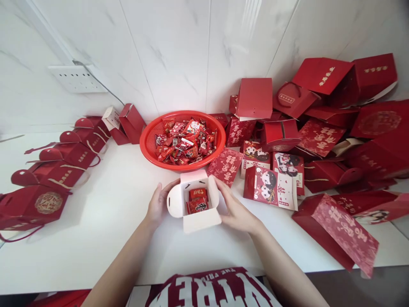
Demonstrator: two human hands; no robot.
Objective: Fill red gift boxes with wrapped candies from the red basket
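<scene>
A small candy box [192, 222] with a white inside stands in front of me, its flaps folded outward. Two red-wrapped candies [197, 206] show at the bottom of it. My left hand [157, 206] holds the box from the left, its fingers partly hidden behind a rounded flap. On the opposite side my right hand [238, 211] grips the box, thumb near the front corner and fingers along the right flap. Just beyond the box sits a red plastic basket [148, 155] filled with wrapped candies [185, 143].
A row of red gift boxes [68, 154] with cord handles lines the left side. Red boxes [284, 132] of several designs are piled on the right, some overhanging the front edge of the white table [105, 238]. A power strip [76, 79] is on the tiled wall.
</scene>
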